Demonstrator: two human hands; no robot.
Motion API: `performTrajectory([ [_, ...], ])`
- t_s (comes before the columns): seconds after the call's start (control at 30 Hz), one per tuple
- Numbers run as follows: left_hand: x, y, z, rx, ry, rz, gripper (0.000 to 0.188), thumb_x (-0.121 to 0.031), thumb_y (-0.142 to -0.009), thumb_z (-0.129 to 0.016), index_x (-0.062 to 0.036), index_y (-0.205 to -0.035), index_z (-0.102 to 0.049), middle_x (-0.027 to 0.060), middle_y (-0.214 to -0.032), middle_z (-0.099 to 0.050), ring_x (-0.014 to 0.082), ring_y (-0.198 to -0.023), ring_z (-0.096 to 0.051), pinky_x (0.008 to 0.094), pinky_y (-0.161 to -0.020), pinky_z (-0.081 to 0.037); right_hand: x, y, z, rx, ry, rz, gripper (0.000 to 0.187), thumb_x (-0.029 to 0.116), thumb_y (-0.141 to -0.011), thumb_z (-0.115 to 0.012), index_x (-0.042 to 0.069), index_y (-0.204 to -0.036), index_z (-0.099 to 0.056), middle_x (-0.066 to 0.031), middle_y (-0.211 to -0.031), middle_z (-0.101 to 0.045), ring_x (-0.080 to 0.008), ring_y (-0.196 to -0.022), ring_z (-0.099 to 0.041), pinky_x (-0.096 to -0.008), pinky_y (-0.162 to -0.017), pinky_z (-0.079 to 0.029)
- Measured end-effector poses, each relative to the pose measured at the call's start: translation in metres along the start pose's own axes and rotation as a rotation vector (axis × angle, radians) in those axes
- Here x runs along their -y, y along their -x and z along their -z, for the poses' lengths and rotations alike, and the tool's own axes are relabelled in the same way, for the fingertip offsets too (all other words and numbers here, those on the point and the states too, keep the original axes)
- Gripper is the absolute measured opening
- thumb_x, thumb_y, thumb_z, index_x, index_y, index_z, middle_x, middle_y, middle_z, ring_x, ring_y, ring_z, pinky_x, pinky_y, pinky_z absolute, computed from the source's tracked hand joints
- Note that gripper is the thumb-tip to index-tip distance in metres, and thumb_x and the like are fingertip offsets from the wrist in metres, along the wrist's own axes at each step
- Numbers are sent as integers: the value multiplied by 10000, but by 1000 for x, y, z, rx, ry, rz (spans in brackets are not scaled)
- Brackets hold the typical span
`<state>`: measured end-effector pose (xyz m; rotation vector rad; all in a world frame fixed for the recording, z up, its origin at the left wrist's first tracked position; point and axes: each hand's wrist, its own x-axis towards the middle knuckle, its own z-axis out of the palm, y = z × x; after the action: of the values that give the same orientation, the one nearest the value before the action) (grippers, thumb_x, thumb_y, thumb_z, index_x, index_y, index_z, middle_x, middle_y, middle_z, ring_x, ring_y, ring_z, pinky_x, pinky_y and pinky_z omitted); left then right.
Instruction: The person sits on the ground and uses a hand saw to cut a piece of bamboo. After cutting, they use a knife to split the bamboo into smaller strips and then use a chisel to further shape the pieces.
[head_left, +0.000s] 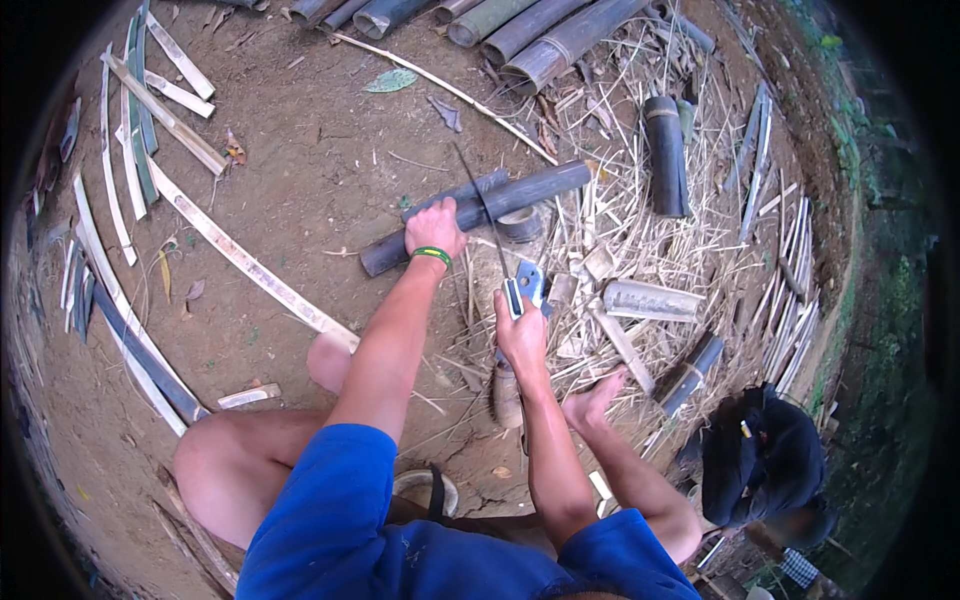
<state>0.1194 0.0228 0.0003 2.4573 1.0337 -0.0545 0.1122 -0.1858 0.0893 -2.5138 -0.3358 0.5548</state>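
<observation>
My left hand [436, 230] is closed around a dark bamboo pole [540, 188] lying on the ground, near its left end. In my right hand [522, 335] is the handle of a hand saw [486, 208], its long thin blade pointing away from me. The blade crosses the pole just right of my left hand; how deep it sits, I cannot tell. A shorter dark bamboo piece [488, 183] lies behind the pole. Close to the blade's right is a short bamboo ring [519, 224]. A brown wooden object [507, 398] lies below my right hand.
Bamboo shavings and slivers [610, 215] cover the ground to the right, with a split bamboo half [652, 300] among them. Several thick bamboo poles [570, 45] lie at the far side. Long split strips [250, 262] lie left. A dark cloth bundle [765, 455] rests at lower right.
</observation>
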Motion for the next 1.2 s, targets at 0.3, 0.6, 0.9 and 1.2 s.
performTrajectory([
  [0.3,4,34,2,-90,97,-186,401,-280,-694,-798,-104,-1017,-638,146,-918,-723,383,-852,-719,501,-761,-583,-2,47,20,64,-81,-21,397,342,-971,-663,-53,-962,-689,-283,-715,-682,-444,-718,-718,-493,-661,-548],
  [0.6,-13,49,0,47,19,-252,548,-220,-625,-808,-137,-1146,-658,167,-979,-718,403,-900,-715,518,-808,-582,-37,55,3,40,-127,-39,407,350,-968,-664,-53,-1018,-689,-271,-729,-687,-435,-706,-711,-488,-665,-538],
  [0.9,-15,59,-17,52,-12,-196,405,-150,-687,-751,-79,-1064,-621,145,-1035,-716,344,-966,-712,452,-836,-586,-26,77,38,73,24,-61,445,379,-966,-642,-59,-1024,-697,-311,-767,-683,-482,-770,-700,-536,-720,-538],
  [1.2,-16,62,-24,-36,-31,-195,396,-153,-633,-782,-104,-989,-616,116,-989,-706,330,-942,-708,450,-848,-563,-9,56,36,102,-15,-55,449,348,-956,-654,-97,-992,-692,-331,-758,-671,-498,-760,-692,-519,-709,-542],
])
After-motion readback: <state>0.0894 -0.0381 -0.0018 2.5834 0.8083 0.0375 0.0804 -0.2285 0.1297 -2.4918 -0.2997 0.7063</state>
